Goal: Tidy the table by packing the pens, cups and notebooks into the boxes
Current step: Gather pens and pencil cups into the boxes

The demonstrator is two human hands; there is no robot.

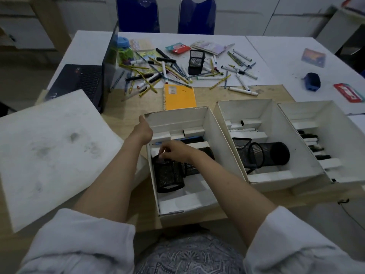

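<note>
Three open white boxes stand side by side: the left box [219,139], the middle box [276,135] and the right box [339,125]. My left hand [143,130] grips the left box's far left corner. My right hand [173,151] pinches the rim of a black mesh cup [169,175] standing inside the left box, with another mesh cup [192,167] lying behind it. Two mesh cups [266,154] lie in the middle box. Pens [312,143] lie in the right box. Loose pens and markers [167,74], an upright square mesh cup [196,61] and an orange notebook [179,96] are on the table.
A white box lid [51,151] lies at the left. An open laptop [87,82] stands behind it. Small notebooks [211,47], a blue-lidded jar [123,50], a blue sharpener [312,81] and a red case [348,91] sit further back. Two blue chairs [166,14] are behind the table.
</note>
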